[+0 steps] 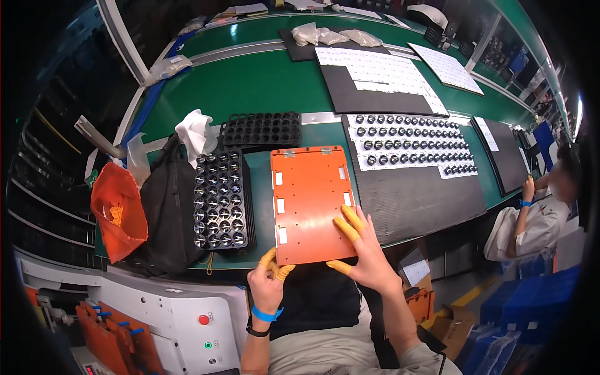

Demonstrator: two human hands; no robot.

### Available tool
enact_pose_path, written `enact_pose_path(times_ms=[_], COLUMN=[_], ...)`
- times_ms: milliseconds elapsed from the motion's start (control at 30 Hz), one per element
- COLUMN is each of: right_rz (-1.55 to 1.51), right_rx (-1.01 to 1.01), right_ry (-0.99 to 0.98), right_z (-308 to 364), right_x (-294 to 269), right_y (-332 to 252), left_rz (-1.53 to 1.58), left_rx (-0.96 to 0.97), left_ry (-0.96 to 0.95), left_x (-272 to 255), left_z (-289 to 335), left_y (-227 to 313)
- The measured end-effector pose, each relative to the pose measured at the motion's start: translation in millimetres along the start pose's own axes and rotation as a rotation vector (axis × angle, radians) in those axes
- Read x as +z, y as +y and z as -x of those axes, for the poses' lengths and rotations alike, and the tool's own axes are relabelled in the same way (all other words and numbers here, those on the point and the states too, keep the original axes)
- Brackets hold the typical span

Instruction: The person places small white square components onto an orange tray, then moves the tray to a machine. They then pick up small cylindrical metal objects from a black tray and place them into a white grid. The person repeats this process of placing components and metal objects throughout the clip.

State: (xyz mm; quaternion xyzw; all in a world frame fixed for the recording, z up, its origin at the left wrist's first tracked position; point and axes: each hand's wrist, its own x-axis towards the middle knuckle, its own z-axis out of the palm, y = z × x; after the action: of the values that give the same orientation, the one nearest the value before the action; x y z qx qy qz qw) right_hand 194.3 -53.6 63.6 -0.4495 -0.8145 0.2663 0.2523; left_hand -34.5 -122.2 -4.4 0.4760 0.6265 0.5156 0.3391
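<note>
An orange hinged plate point(310, 206) with small holes and white cut-outs along its sides lies before me on the green bench. At its near left corner, my left hand point(267, 284) is closed with fingers curled round the edge. My right hand point(369, 256) rests on the plate's right side, fingers spread flat on top and the thumb at the near edge. Yellow finger cots cover fingertips of both hands. Left of the plate stands a stack of black trays point(220, 203) whose round pockets hold shiny round parts. Whatever lies under the plate is hidden.
On the right, a dark board point(412, 206) carries rows of black round parts on white sheets. Behind the plate sits another black pocketed tray point(261, 129). An orange bag point(119, 212) and black cloth point(162, 206) are at left. A co-worker point(531, 219) sits far right.
</note>
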Motion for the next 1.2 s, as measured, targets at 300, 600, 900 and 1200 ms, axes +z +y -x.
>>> enact_pose_path(times_ms=[300, 600, 900, 1200], right_rz=[0.208, 0.338, -0.004, -0.675], right_rx=[-0.086, -0.216, -0.292, 0.219], right_ry=[0.23, 0.269, 0.631, 0.556], right_z=[-1.0, -0.7, -81.6, -222.8], right_x=[29.9, 26.3, -51.6, -23.8], right_y=[6.7, 2.9, -14.4, 53.8], left_rz=[-0.101, -0.218, -0.154, -0.095], left_rx=[0.064, 0.105, 0.045, 0.05], left_ry=[0.038, 0.072, 0.094, 0.072], left_x=[0.3, -0.4, 5.0, 5.2], left_z=[1.3, 2.3, 3.3, 4.4], left_y=[-3.0, 2.9, -0.3, 2.8])
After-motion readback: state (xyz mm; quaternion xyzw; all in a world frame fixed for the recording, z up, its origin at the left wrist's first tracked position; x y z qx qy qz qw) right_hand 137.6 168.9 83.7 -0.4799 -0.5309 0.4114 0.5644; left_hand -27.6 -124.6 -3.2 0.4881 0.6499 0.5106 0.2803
